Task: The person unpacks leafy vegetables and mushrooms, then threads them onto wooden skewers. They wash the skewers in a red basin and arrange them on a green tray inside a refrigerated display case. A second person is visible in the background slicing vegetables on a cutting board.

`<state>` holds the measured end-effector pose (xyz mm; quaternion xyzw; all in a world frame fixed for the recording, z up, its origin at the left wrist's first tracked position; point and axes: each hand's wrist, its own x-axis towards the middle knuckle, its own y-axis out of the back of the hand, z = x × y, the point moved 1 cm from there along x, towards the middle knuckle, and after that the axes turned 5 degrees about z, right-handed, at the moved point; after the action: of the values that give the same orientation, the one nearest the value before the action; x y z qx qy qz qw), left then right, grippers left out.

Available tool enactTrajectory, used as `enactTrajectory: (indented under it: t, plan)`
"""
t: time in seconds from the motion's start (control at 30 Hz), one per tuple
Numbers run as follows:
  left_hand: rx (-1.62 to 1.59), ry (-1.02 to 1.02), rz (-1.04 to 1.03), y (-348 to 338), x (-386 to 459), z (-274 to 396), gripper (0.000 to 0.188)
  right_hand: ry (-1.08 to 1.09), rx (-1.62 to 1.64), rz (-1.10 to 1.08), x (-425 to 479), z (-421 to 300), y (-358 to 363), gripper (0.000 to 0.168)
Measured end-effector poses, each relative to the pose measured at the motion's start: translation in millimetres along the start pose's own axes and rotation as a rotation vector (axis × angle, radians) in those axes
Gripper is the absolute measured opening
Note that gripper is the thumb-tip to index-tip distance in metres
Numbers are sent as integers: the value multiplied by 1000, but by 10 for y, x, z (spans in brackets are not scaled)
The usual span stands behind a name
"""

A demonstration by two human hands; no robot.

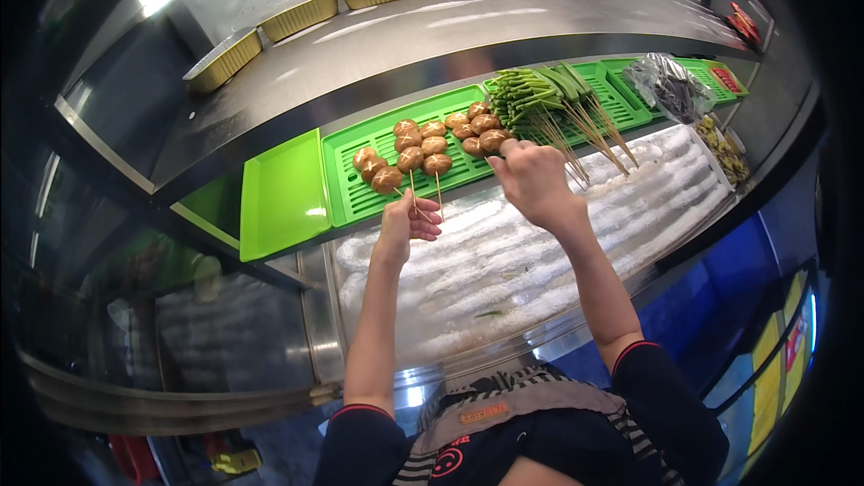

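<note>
My left hand (410, 217) holds the bare end of a bamboo skewer threaded with brown mushroom caps (387, 179) with crosses cut in them, at the left of a slotted green tray (351, 206). Two more mushroom skewers (410, 159) lie beside it, their sticks towards me. My right hand (533, 175) is at the near end of the right-hand mushroom caps (495, 140), its fingers touching or just by the nearest cap; whether it grips a stick is hidden. Right of them, skewered green vegetable stalks (526, 98) lie in a pile, their sticks pointing towards me.
A plain green tray (283, 196) lies at the left. Ridged frost covers the chilled metal bed (486, 270) in front of me. Above the trays runs a steel shelf (405, 34) with foil containers (300, 13). A plastic bag (671, 88) of dark food lies at the right.
</note>
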<state>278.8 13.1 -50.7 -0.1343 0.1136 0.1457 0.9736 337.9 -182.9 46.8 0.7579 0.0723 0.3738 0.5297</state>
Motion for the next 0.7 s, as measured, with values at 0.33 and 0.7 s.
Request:
enactTrajectory:
  t: [0.33, 0.7]
  plan:
    - [280, -57, -40, 155, -99, 181, 34, 105, 125, -257, 65, -406, -752, 8]
    - [615, -92, -171, -181, -86, 244, 42, 35, 44, -151, -55, -93, -246, 17]
